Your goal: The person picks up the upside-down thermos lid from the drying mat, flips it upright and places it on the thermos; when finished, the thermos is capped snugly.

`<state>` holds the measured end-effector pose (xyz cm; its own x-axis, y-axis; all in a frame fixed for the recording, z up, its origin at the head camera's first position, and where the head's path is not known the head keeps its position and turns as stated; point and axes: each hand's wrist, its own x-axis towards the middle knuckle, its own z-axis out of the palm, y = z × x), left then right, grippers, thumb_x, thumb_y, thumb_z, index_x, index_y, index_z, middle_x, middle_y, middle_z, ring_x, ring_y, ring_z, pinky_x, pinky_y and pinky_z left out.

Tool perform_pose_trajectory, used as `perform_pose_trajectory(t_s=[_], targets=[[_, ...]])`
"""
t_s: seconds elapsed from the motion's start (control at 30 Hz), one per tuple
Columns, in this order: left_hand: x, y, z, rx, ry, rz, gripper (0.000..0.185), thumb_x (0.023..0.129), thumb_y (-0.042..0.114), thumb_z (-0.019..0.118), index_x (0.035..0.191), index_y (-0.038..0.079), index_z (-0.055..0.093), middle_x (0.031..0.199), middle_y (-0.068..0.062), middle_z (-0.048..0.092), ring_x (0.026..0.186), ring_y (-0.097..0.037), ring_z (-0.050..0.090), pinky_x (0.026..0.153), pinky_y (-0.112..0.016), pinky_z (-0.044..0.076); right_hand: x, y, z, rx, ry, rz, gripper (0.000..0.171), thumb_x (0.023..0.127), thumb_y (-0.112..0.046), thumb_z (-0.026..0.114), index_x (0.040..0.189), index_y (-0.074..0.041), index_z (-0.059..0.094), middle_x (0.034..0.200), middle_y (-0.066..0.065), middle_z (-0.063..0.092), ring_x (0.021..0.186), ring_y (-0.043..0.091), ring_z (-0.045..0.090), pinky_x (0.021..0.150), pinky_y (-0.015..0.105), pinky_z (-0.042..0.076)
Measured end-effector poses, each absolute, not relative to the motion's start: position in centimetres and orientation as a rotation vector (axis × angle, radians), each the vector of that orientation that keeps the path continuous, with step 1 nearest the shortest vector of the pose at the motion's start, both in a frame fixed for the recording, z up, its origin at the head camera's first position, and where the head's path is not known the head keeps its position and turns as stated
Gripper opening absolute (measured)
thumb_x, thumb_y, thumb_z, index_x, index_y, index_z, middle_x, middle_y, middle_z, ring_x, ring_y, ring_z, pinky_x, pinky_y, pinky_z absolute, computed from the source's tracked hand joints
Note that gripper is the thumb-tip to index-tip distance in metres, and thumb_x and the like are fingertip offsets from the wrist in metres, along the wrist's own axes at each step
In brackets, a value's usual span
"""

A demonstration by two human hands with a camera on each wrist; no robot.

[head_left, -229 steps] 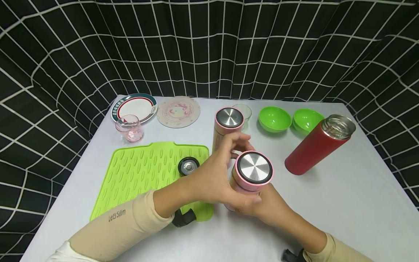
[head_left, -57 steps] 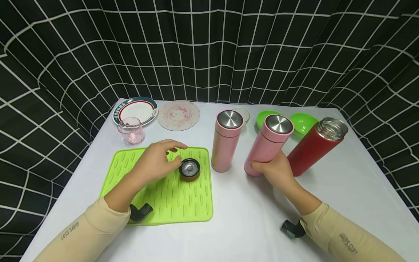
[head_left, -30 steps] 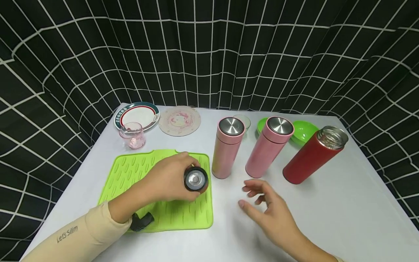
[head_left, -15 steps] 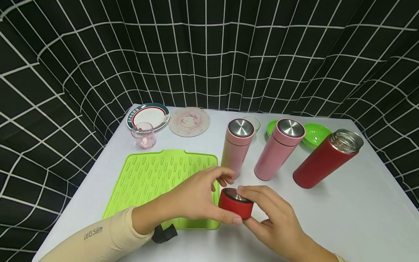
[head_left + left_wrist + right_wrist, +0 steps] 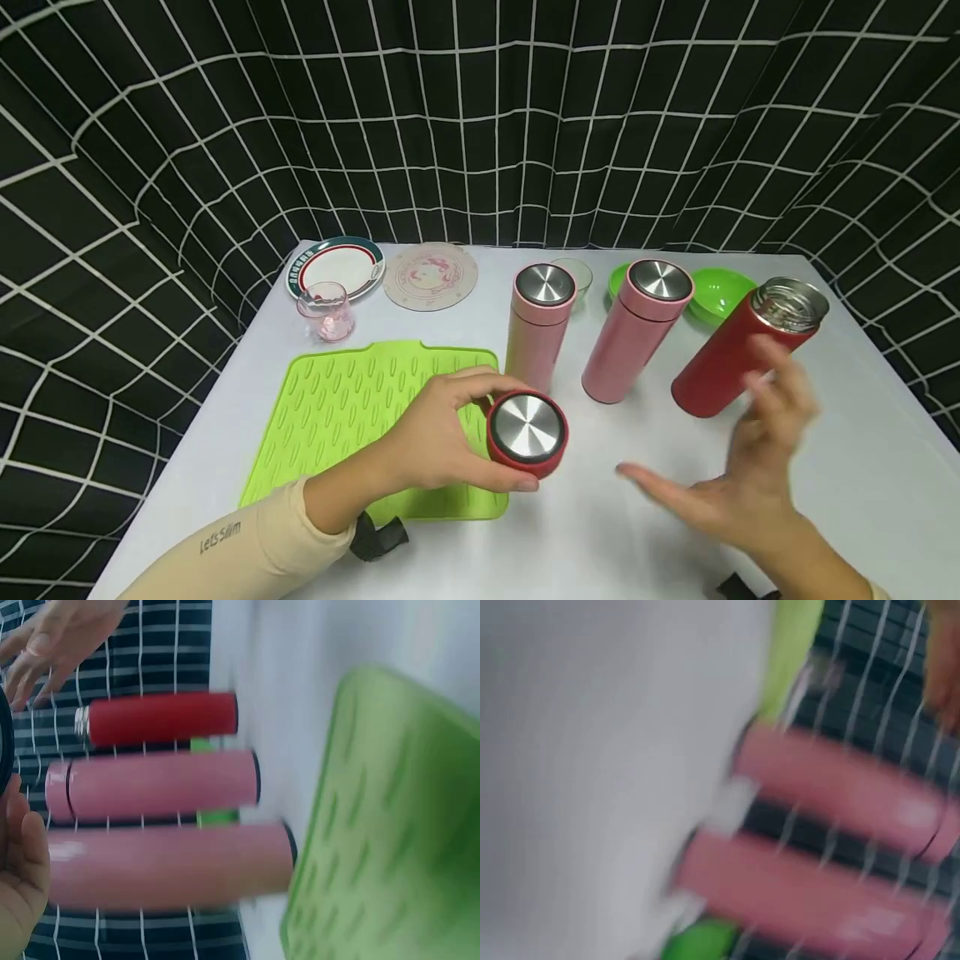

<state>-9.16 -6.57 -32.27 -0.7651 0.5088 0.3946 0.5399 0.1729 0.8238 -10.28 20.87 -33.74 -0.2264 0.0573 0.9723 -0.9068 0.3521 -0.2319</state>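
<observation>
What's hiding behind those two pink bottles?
Behind the left pink bottle a small clear glass bowl peeks out; behind the right pink bottle, two green bowls. The bottles cover most of the nearer one.

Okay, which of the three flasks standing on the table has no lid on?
The red flask, far right: its steel mouth is bare. Both pink flasks are capped. The left hand holds a red lid.
</observation>
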Motion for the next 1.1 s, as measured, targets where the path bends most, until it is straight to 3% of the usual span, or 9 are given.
perform_pose_trajectory(t_s=[0.07,0.13,0.23,0.27,0.37,0.47,0.7,0.9,1.1], targets=[[-9.3,-7.5,-32.3,-0.998,-2.385,-1.683,0.064,0.058,0.025,0.096,0.116,0.02,0.069,0.101,0.01,0.067,0.091,-0.013,0.059,0.077,-0.032,0.052,-10.7,23.9,-34.4,0.451,-1.663,1.224,0.105,0.061,-0.041,0.092,0.137,-0.001,0.032,0.144,0.017,0.026,0.137,0.034,0.018,0.114,0.04,0.01],[-9.4,-8.3,-32.3,-0.949,-2.393,-1.665,0.065,0.056,0.026,0.096,0.116,0.02,0.07,0.102,0.01,0.067,0.09,-0.013,0.059,0.076,-0.033,0.051,-11.2,26.7,-35.1,0.093,-1.883,1.407,0.114,0.065,-0.031,0.092,0.148,-0.011,0.016,0.152,0.009,0.015,0.141,0.024,0.009,0.114,0.033,0.007],[-9.7,-8.9,-32.2,-0.949,-2.378,-1.631,0.066,0.056,0.027,0.096,0.116,0.02,0.07,0.104,0.01,0.067,0.091,-0.013,0.059,0.076,-0.035,0.052,-13.0,30.7,-36.5,-0.114,-2.26,1.7,0.108,0.081,-0.008,0.079,0.153,-0.023,0.0,0.155,0.006,0.013,0.138,0.017,0.015,0.108,0.021,0.024],[-9.8,-9.0,-32.1,-0.962,-2.368,-1.623,0.066,0.056,0.027,0.096,0.116,0.019,0.069,0.104,0.01,0.067,0.092,-0.013,0.059,0.076,-0.035,0.051,-13.8,31.6,-36.7,-0.15,-2.382,1.734,0.101,0.085,-0.011,0.075,0.154,-0.023,0.002,0.154,0.007,0.018,0.135,0.017,0.021,0.102,0.018,0.032],[-10.0,-8.9,-31.9,-1.0,-2.34,-1.615,0.066,0.057,0.026,0.096,0.117,0.019,0.068,0.106,0.01,0.068,0.095,-0.014,0.06,0.076,-0.034,0.052,-16.0,34.2,-37.3,0.024,-2.705,1.593,0.082,0.092,-0.021,0.07,0.154,-0.013,0.017,0.146,0.018,0.034,0.122,0.026,0.038,0.075,0.016,0.047],[-10.1,-8.7,-31.7,-1.01,-2.33,-1.626,0.066,0.058,0.026,0.095,0.118,0.019,0.068,0.106,0.01,0.068,0.096,-0.014,0.06,0.076,-0.034,0.052,-16.9,35.3,-37.2,0.139,-2.885,1.298,0.077,0.088,-0.03,0.074,0.148,-0.006,0.031,0.135,0.017,0.047,0.111,0.022,0.048,0.069,0.018,0.049],[-10.1,-7.9,-30.4,-0.997,-2.28,-1.682,0.063,0.058,0.021,0.094,0.115,0.018,0.067,0.104,0.009,0.069,0.092,-0.014,0.061,0.077,-0.036,0.051,-14.3,31.0,-36.9,0.695,-2.809,1.459,0.062,0.074,-0.004,0.084,0.128,-0.009,0.053,0.117,0.002,0.063,0.104,0.011,0.06,0.081,0.026,0.052],[-10.9,-4.7,-28.0,-1.11,-2.234,-1.781,0.065,0.059,0.016,0.093,0.118,0.014,0.065,0.102,0.009,0.068,0.091,-0.013,0.06,0.079,-0.035,0.051,-11.2,24.8,-38.2,0.962,-2.706,1.706,0.063,0.071,-0.006,0.087,0.125,-0.017,0.057,0.116,-0.001,0.066,0.103,0.017,0.063,0.085,0.03,0.052],[-11.9,-1.2,-27.4,-1.264,-2.21,-1.752,0.065,0.063,0.021,0.093,0.12,0.012,0.064,0.103,0.014,0.066,0.098,-0.007,0.058,0.086,-0.029,0.048,-10.4,21.6,-39.0,1.024,-2.675,1.776,0.061,0.068,-0.009,0.088,0.119,-0.023,0.056,0.11,-0.003,0.064,0.096,0.019,0.061,0.083,0.032,0.052]])
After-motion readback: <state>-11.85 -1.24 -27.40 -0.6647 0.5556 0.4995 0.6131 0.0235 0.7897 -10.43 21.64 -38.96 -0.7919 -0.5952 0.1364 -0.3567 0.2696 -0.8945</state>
